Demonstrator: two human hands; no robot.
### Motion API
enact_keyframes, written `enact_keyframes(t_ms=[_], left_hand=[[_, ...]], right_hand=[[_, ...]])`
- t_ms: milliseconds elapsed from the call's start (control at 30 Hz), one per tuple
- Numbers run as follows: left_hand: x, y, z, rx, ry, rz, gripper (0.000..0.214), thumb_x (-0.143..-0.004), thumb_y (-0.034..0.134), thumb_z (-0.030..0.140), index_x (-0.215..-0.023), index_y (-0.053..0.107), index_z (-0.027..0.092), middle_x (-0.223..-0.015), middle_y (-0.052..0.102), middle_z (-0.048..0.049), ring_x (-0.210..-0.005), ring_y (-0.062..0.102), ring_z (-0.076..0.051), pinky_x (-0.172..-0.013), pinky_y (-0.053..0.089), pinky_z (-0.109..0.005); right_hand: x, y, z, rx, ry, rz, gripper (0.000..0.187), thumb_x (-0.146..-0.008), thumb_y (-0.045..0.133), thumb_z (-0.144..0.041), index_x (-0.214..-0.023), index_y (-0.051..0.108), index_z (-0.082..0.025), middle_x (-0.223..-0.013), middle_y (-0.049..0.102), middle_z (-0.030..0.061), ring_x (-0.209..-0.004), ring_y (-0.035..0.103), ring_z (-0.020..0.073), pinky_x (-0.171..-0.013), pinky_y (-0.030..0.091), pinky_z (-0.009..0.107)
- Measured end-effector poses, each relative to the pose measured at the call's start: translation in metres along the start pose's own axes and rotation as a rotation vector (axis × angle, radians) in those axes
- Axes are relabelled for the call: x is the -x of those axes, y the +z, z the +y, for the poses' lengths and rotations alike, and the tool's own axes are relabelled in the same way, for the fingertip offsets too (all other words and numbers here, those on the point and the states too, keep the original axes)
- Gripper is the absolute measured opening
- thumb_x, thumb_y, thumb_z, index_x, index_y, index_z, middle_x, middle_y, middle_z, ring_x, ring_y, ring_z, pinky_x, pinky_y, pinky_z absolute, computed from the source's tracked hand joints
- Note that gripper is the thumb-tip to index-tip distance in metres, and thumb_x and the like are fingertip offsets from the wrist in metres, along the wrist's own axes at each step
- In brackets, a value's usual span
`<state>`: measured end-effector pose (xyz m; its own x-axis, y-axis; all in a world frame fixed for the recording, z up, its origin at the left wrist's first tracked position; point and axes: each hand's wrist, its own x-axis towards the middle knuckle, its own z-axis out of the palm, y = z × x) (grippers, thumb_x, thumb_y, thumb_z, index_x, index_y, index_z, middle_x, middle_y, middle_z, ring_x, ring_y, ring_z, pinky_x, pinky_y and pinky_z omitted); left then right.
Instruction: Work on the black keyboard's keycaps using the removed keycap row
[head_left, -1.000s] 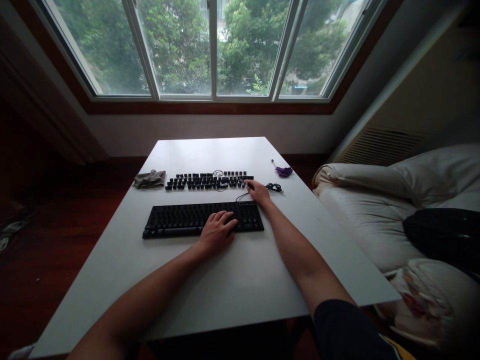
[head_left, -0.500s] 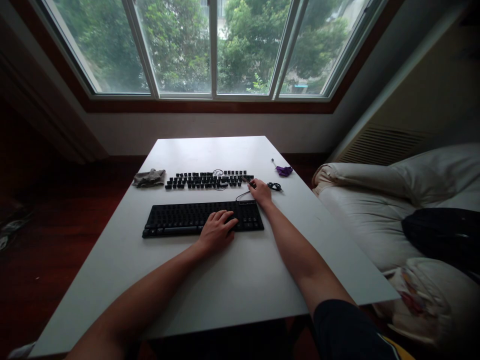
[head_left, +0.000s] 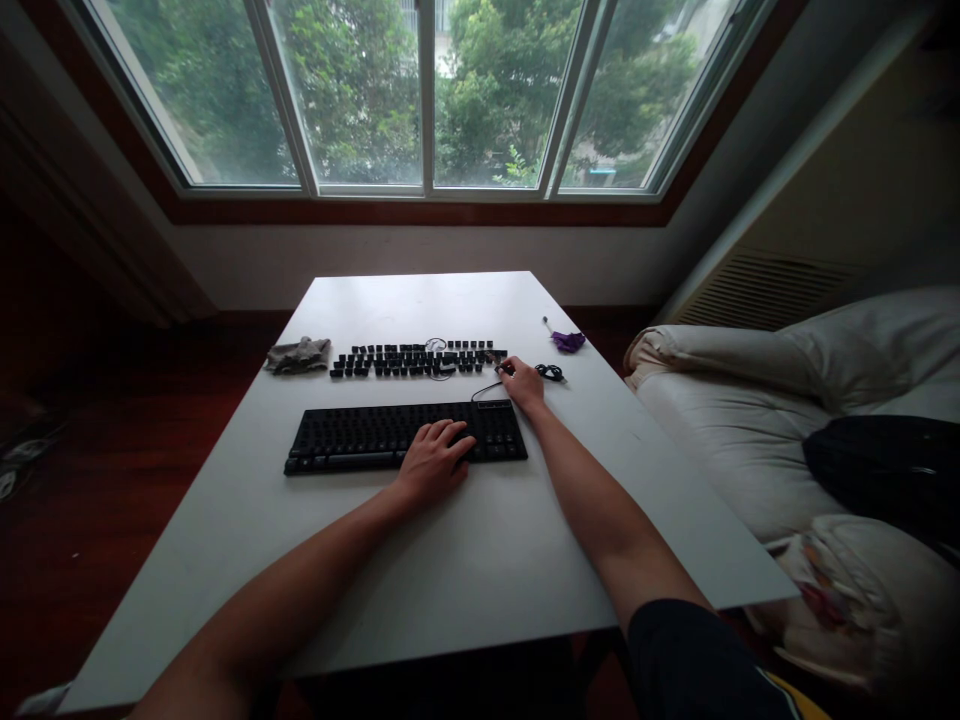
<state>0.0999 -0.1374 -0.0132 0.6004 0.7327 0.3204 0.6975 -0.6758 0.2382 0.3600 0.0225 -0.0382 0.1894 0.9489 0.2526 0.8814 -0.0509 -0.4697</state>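
A black keyboard [head_left: 352,432] lies flat across the white table [head_left: 420,580]. My left hand [head_left: 439,455] rests on its right half, palm down, fingers spread and touching the keys. Beyond the keyboard, several loose black keycaps [head_left: 412,360] stand in rows. My right hand [head_left: 523,383] is at the right end of these rows, just past the keyboard's upper right corner. Its thumb and fingertips are pinched together around a small dark thing, too small to make out. The keyboard's cable [head_left: 486,390] runs from the back edge toward this hand.
A bundled black cable [head_left: 551,373] lies just right of my right hand. Farther back sits a purple cloth [head_left: 568,342] by a thin brush-like stick [head_left: 547,324]. A grey cloth [head_left: 298,356] lies at the left edge. A pale sofa [head_left: 720,420] stands to the right.
My right hand's fingertips have shifted very slightly at the end of the keycap rows. My left hand stays in place on the keyboard.
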Motion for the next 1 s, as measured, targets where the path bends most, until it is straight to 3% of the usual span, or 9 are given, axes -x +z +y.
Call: enact_keyframes(t_ms=[467,1000], left_hand=[[0.000,-0.001,0.001,0.000,0.002,0.009,0.044,-0.087,0.064,0.028,-0.131,0.062,0.029,-0.147,0.053,-0.0075,-0.135,0.044,-0.030,-0.110,0.038,-0.050],[0.001,-0.002,0.000,0.015,-0.003,-0.006,0.046,-0.088,0.062,0.028,-0.133,0.061,0.031,-0.147,0.052,-0.0068,-0.136,0.042,-0.030,-0.112,0.036,-0.051]], right_hand=[[0.008,-0.010,-0.015,0.150,0.089,-0.053,0.034,-0.098,0.048,-0.045,-0.117,0.067,-0.024,-0.106,0.074,0.0122,-0.100,0.067,0.0275,-0.085,0.047,0.034],[0.006,-0.006,-0.009,0.100,0.070,0.003,0.032,-0.099,0.050,-0.044,-0.113,0.070,-0.025,-0.100,0.075,0.0112,-0.094,0.068,0.0267,-0.081,0.047,0.033]])
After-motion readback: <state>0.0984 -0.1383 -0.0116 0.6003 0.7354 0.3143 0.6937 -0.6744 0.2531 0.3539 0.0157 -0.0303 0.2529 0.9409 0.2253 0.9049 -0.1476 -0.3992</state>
